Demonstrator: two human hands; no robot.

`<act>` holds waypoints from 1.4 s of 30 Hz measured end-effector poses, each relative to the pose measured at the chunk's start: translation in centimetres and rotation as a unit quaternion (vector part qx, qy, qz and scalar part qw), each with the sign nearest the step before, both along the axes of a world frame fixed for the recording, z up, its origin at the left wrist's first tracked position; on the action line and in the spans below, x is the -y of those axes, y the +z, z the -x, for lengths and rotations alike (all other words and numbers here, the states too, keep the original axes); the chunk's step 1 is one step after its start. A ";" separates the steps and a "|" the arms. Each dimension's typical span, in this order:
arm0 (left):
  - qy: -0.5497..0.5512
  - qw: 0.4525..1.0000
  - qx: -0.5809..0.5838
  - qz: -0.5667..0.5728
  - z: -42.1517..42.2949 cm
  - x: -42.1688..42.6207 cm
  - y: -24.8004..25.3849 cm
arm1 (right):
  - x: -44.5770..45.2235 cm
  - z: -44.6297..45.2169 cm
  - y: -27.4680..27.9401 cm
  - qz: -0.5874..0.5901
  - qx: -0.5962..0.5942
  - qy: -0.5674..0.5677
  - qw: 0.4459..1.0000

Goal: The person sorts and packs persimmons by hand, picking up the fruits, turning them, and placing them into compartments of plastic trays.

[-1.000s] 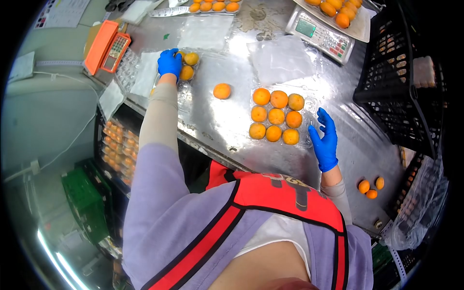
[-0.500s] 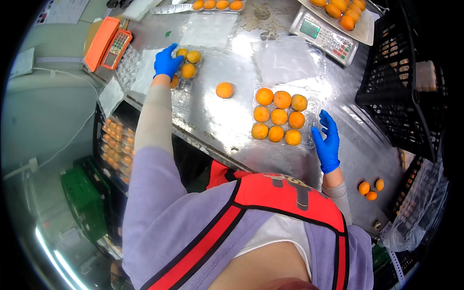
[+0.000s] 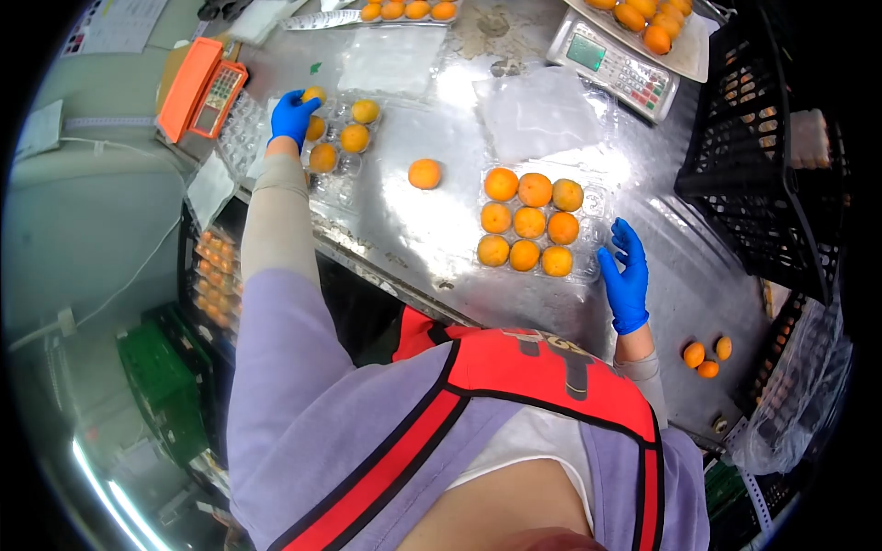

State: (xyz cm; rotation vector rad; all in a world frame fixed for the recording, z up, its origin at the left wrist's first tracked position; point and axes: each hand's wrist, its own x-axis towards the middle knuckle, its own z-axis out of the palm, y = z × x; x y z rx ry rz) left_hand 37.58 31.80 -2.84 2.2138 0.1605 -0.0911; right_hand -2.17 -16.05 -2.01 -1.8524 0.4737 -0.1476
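My left hand (image 3: 292, 119), in a blue glove, pinches a round orange fruit (image 3: 314, 95) between thumb and fingers at the left edge of a clear plastic tray (image 3: 342, 188). Other round fruits (image 3: 354, 139) sit in that tray, some of its cups bare. My right hand (image 3: 627, 285), gloved in blue too, is held open with the fingers apart and nothing in it. It is just right of a second clear tray (image 3: 588, 266), which holds rows of orange fruits (image 3: 529, 222). Between the trays one loose fruit (image 3: 424, 174) lies on the metal table.
A scale (image 3: 614, 69) bearing fruit stands at the back right, beside a black crate (image 3: 735, 174). An orange scale (image 3: 197, 92) is at the back left. Three small fruits (image 3: 695, 354) lie at the right. Clear plastic sheets (image 3: 537, 115) cover parts of the metal table (image 3: 432, 248).
My left hand has moved left with the fruit in its fingers, uncovering another fruit in the left tray. My right hand has shifted slightly down and right, still open.
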 end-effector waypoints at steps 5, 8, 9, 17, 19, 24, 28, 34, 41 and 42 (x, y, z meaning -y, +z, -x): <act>0.033 0.985 0.024 -0.169 1.8 -2.3 -1.6 | -0.3 -0.9 0.3 -0.001 0.011 0.014 1.000; 0.039 0.983 0.066 -0.168 2.1 -2.8 -1.7 | -0.1 -1.4 0.5 0.014 -0.003 0.008 1.000; -0.002 0.985 0.056 -0.162 1.5 -4.2 -3.2 | 0.1 -1.3 0.1 0.013 0.004 0.000 1.000; -0.133 0.938 0.018 -0.319 2.2 -2.5 -1.3 | 2.6 0.5 0.1 0.010 -0.005 -0.059 0.998; -0.108 0.918 0.044 -0.378 4.1 0.8 1.7 | 2.7 1.1 -0.7 0.003 -0.005 -0.059 0.998; -0.122 0.954 0.214 -0.170 8.5 8.3 2.4 | 1.1 1.3 -1.5 -0.041 0.021 -0.045 0.998; -0.238 0.948 0.212 -0.021 17.6 16.5 3.2 | -0.4 -1.3 1.0 0.042 0.016 0.020 0.999; -0.289 0.933 0.213 0.025 26.4 23.8 2.3 | 0.5 -4.1 -2.2 0.121 0.019 -0.023 0.992; -0.370 0.894 0.249 -0.041 25.2 30.4 2.3 | 0.5 -1.7 -4.4 0.093 -0.056 -0.019 0.994; -0.387 0.892 0.221 -0.080 24.8 31.1 2.1 | 0.2 -1.1 -4.1 0.090 -0.054 -0.019 0.994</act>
